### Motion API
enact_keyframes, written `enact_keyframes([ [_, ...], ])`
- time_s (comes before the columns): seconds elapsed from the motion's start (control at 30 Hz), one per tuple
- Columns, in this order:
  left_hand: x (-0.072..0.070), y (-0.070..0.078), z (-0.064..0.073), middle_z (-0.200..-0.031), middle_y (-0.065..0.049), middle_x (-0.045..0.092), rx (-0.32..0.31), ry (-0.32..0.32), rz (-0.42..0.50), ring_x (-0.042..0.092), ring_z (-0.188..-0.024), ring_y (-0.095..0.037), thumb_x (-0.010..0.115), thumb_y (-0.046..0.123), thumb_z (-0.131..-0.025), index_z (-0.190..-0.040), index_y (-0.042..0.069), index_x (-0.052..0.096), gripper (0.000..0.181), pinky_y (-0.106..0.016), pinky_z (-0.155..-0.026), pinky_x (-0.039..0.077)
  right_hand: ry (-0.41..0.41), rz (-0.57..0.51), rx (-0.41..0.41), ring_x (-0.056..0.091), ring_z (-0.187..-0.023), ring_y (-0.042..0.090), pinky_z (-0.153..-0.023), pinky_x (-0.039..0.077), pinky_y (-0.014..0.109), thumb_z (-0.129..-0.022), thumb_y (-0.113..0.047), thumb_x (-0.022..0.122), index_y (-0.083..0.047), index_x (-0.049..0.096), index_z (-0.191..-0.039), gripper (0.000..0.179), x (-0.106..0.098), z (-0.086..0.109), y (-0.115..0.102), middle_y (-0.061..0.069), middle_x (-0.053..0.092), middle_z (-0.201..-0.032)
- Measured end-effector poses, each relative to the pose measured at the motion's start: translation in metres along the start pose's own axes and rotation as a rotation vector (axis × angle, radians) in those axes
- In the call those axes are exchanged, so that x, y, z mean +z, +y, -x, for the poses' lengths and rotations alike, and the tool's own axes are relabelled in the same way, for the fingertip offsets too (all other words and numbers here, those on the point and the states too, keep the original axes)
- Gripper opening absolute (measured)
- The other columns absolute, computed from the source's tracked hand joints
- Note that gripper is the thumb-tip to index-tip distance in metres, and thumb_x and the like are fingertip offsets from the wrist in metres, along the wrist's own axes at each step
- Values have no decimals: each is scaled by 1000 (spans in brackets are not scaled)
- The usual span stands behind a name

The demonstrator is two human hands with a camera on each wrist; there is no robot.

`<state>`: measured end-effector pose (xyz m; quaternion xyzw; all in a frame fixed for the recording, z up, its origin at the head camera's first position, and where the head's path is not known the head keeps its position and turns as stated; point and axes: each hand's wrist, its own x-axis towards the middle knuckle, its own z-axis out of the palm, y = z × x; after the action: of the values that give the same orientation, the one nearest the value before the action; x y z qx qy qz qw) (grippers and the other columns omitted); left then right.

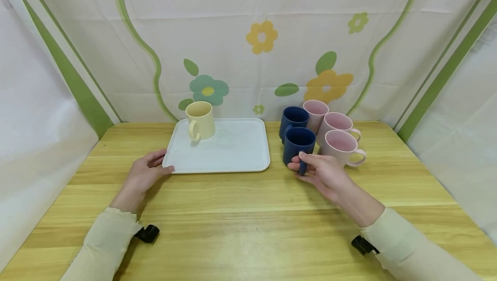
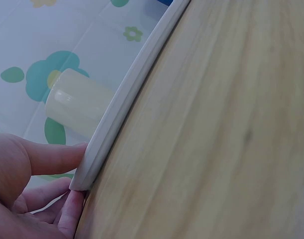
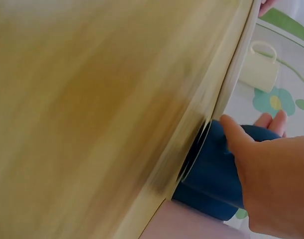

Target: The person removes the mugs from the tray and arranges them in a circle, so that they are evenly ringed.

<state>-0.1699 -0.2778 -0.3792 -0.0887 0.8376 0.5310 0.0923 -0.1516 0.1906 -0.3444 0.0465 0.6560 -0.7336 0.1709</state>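
My left hand (image 1: pixel 145 175) grips the front left corner of a white tray (image 1: pixel 229 156). In the left wrist view the thumb lies on the tray's rim (image 2: pixel 123 102), with a finger at its underside. A cream mug (image 1: pixel 203 125) stands upright at the tray's back left, its handle facing forward. Right of the tray, my right hand (image 1: pixel 326 175) pinches the handle of the front dark blue mug (image 1: pixel 290 149), which is upright. Whether its base touches the table cannot be told. Just behind it stands a second dark blue mug (image 1: pixel 287 127).
Three pink mugs (image 1: pixel 335 153) stand close to the right of the blue ones, two with handles visibly pointing right. A wooden table (image 1: pixel 233 229) carries everything. Behind it hangs a flowered curtain (image 1: pixel 233 22), with white cloth (image 1: pixel 39 91) at the sides.
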Motion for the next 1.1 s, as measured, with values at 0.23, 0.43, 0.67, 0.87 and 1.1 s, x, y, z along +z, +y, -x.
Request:
enact_keyframes([
  [0.23, 0, 0, -2, -170, -20, 38, 1, 3, 4, 41, -154, -36, 74, 20, -101, -167, 8, 32, 80, -7, -88, 41, -40, 105, 18, 74, -112, 8, -125, 36, 57, -112, -29, 57, 6, 63, -134, 42, -5, -3, 1, -2, 82, -108],
  [0.43, 0, -2, -2, -170, -19, 39, -13, 4, 13, 42, -153, -36, 75, 21, -101, -168, 10, 33, 80, -8, -87, 42, -55, 150, 13, 74, -114, 7, -125, 37, 56, -112, -29, 55, 12, 57, -141, 50, -5, -8, -1, 1, 81, -116],
  [0.67, 0, -2, -2, -170, -19, 38, -13, 0, 8, 40, -154, -35, 74, 21, -101, -168, 10, 32, 80, -10, -90, 41, -55, 173, 6, 74, -114, 7, -124, 39, 56, -113, -27, 54, 13, 55, -142, 50, -4, -13, -2, 2, 80, -119],
  [0.87, 0, -1, -1, -170, -21, 37, -7, -4, 10, 39, -154, -36, 73, 20, -102, -168, 8, 32, 79, -8, -89, 41, -58, 190, 7, 74, -117, 10, -123, 41, 54, -112, -27, 55, 12, 56, -143, 49, -3, -18, -3, 9, 76, -129],
  [1.1, 0, 0, -1, -170, -21, 38, -1, 2, 11, 41, -153, -37, 74, 20, -101, -167, 8, 33, 79, -7, -86, 42, -64, 213, 1, 73, -118, 9, -122, 41, 54, -112, -27, 54, 12, 55, -144, 50, -3, -24, -4, 11, 74, -132],
])
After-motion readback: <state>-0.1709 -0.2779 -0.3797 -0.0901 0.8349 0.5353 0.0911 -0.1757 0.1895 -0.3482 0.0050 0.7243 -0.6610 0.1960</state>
